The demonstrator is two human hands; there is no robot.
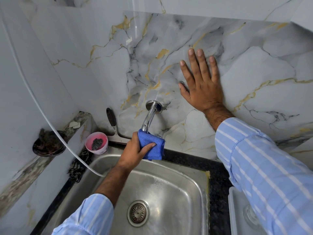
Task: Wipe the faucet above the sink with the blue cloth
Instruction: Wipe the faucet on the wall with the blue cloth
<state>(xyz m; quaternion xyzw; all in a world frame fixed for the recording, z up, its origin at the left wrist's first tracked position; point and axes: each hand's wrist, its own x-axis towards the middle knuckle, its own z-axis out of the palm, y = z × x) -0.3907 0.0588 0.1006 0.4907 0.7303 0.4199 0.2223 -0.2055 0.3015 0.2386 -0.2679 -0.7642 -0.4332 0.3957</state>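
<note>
A chrome faucet (149, 117) juts from the marble wall above the steel sink (171, 189). My left hand (133, 150) grips a folded blue cloth (152, 145) wrapped around the faucet's lower end, which the cloth hides. The upper spout and its round wall flange stay bare. My right hand (201, 83) rests flat on the marble wall to the right of the faucet, fingers spread, holding nothing.
A pink cup (96, 142) with a dark scrubber stands at the sink's back left corner, a squeegee (113, 124) leans behind it. A dark bowl (49, 143) sits on the left ledge. A white hose (55, 131) curves into the sink. A clear container (243, 216) sits at right.
</note>
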